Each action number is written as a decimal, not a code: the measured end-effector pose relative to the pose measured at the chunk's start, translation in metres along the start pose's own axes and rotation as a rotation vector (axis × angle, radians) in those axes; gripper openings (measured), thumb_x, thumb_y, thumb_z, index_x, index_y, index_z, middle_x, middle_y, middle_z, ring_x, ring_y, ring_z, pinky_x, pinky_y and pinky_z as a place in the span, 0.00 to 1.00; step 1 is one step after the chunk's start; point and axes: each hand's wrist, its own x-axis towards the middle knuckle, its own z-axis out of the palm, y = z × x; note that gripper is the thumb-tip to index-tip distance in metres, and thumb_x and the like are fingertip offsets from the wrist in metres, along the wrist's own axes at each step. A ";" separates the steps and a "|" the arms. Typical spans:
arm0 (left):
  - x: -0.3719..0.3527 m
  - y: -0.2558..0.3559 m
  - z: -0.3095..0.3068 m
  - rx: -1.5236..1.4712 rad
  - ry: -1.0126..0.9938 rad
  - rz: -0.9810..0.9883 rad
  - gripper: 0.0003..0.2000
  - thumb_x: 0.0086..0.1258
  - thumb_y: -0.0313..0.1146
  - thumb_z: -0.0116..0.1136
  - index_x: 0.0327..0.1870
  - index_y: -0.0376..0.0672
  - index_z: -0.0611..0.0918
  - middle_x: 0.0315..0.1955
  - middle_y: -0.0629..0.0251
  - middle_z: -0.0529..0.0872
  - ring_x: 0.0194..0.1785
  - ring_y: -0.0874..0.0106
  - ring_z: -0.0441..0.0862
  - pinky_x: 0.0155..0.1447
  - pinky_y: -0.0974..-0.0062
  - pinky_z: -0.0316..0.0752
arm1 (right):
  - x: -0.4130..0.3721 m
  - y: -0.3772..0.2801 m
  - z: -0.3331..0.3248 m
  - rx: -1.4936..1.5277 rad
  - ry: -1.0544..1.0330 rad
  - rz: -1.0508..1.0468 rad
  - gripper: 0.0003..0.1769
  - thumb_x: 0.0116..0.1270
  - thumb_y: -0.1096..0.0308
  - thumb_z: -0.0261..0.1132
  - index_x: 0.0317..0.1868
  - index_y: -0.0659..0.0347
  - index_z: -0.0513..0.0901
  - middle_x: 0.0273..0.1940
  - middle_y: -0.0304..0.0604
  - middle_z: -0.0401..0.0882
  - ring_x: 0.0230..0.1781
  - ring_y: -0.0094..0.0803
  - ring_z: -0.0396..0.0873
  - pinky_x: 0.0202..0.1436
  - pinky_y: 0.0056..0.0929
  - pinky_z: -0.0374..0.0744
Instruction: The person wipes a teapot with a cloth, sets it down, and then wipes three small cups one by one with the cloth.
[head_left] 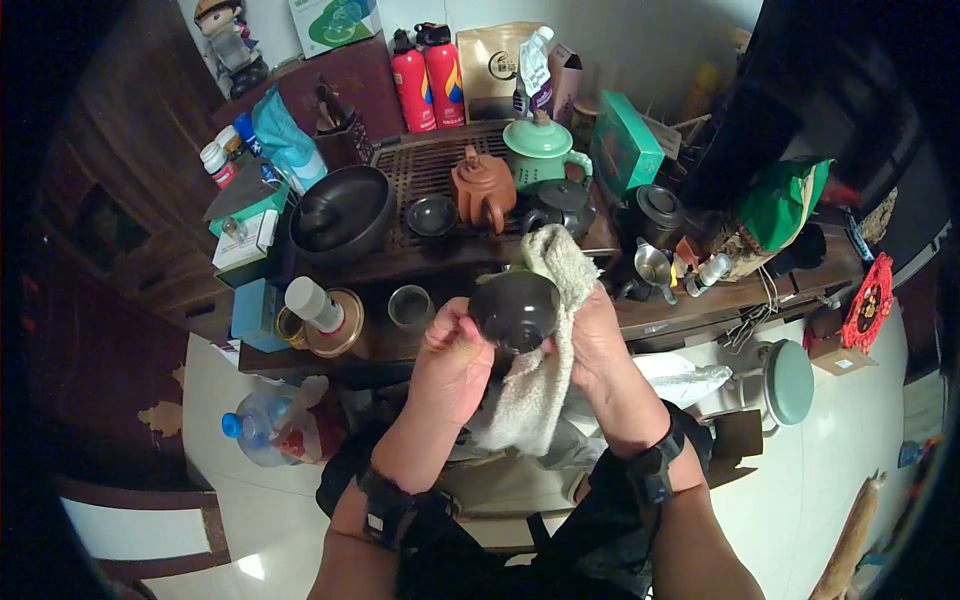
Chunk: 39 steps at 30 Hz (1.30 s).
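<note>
Between my hands, above the front edge of the tea table, is a small dark glossy bowl [513, 308]. My left hand [456, 360] pinches its left rim with thumb and fingers. My right hand [592, 345] grips a pale, worn cloth [545, 395], which drapes over the bowl's right side and hangs below it. Some fingers of the right hand are hidden behind the cloth. Just left of the bowl, a clear glass cup [410, 307] stands on the table. Behind my hands are a clay teapot [482, 187], a dark teapot [562, 207] and a small dark dish [432, 215].
A large black bowl [345, 215] stands at the left, near a white-capped bottle [314, 304]. At the back are two red canisters [428, 80] and a green lidded pot [540, 150]. A metal pitcher [654, 266] lies right. On the floor are a plastic jug [265, 432] and a stool [788, 383].
</note>
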 end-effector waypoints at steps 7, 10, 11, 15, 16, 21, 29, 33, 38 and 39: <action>0.002 0.010 0.007 0.478 0.049 -0.026 0.09 0.65 0.34 0.57 0.43 0.43 0.78 0.39 0.72 0.81 0.43 0.81 0.75 0.47 0.81 0.69 | -0.003 0.011 -0.018 -0.346 -0.067 -0.344 0.25 0.55 0.78 0.59 0.56 0.61 0.69 0.46 0.40 0.76 0.44 0.28 0.76 0.50 0.26 0.74; 0.004 0.026 0.011 0.590 -0.005 -0.153 0.08 0.64 0.33 0.58 0.40 0.41 0.79 0.34 0.75 0.80 0.37 0.86 0.72 0.42 0.88 0.66 | 0.003 -0.004 -0.026 -0.725 -0.246 -0.426 0.21 0.57 0.75 0.59 0.54 0.64 0.72 0.46 0.36 0.76 0.47 0.25 0.73 0.52 0.25 0.71; 0.004 0.030 0.008 0.635 -0.027 -0.204 0.08 0.64 0.33 0.58 0.40 0.41 0.79 0.33 0.75 0.80 0.37 0.86 0.72 0.43 0.88 0.66 | 0.004 -0.006 -0.026 -0.832 -0.277 -0.494 0.19 0.59 0.74 0.58 0.53 0.64 0.73 0.45 0.36 0.76 0.47 0.24 0.73 0.51 0.24 0.71; 0.002 0.019 0.003 0.243 -0.010 -0.154 0.07 0.65 0.32 0.56 0.40 0.43 0.79 0.37 0.70 0.81 0.42 0.79 0.75 0.52 0.79 0.67 | 0.003 0.001 -0.016 -0.224 -0.139 -0.137 0.15 0.64 0.75 0.55 0.52 0.62 0.74 0.45 0.38 0.78 0.45 0.25 0.76 0.48 0.23 0.74; 0.002 0.015 0.005 0.140 0.018 -0.137 0.06 0.65 0.33 0.56 0.40 0.43 0.79 0.39 0.69 0.81 0.45 0.77 0.75 0.54 0.77 0.67 | 0.004 0.002 -0.015 -0.138 -0.123 -0.104 0.15 0.63 0.75 0.55 0.52 0.62 0.74 0.45 0.38 0.78 0.44 0.26 0.76 0.47 0.24 0.74; 0.003 0.005 0.011 -0.122 0.125 -0.114 0.07 0.66 0.33 0.53 0.41 0.46 0.79 0.48 0.64 0.79 0.55 0.70 0.73 0.63 0.66 0.62 | 0.003 0.009 -0.009 0.122 -0.044 -0.042 0.16 0.64 0.76 0.53 0.52 0.60 0.72 0.46 0.40 0.77 0.44 0.29 0.77 0.45 0.30 0.77; -0.003 0.000 -0.002 0.004 0.240 -0.057 0.09 0.68 0.36 0.50 0.44 0.47 0.78 0.48 0.66 0.79 0.55 0.69 0.73 0.60 0.64 0.66 | -0.002 0.025 -0.026 -0.852 -0.170 -0.501 0.37 0.49 0.75 0.65 0.61 0.68 0.61 0.58 0.47 0.65 0.60 0.37 0.63 0.63 0.32 0.61; -0.003 -0.003 0.003 0.003 0.259 -0.055 0.07 0.68 0.34 0.49 0.41 0.46 0.79 0.45 0.66 0.80 0.53 0.70 0.74 0.60 0.66 0.65 | -0.004 0.018 -0.018 -0.883 -0.153 -0.486 0.30 0.53 0.79 0.57 0.59 0.66 0.64 0.54 0.44 0.69 0.56 0.30 0.68 0.61 0.29 0.64; 0.004 0.007 0.006 0.028 0.224 -0.008 0.06 0.67 0.33 0.52 0.41 0.44 0.78 0.43 0.67 0.80 0.49 0.73 0.76 0.57 0.70 0.68 | 0.006 0.018 -0.027 -0.867 -0.272 -0.517 0.31 0.53 0.76 0.61 0.59 0.67 0.64 0.56 0.46 0.67 0.58 0.34 0.66 0.62 0.31 0.63; 0.006 0.009 0.006 0.031 0.254 -0.002 0.06 0.66 0.32 0.54 0.41 0.44 0.78 0.42 0.67 0.81 0.47 0.75 0.76 0.56 0.73 0.70 | 0.003 0.015 -0.026 -0.849 -0.303 -0.491 0.32 0.50 0.76 0.61 0.59 0.67 0.64 0.56 0.49 0.66 0.59 0.38 0.65 0.63 0.33 0.61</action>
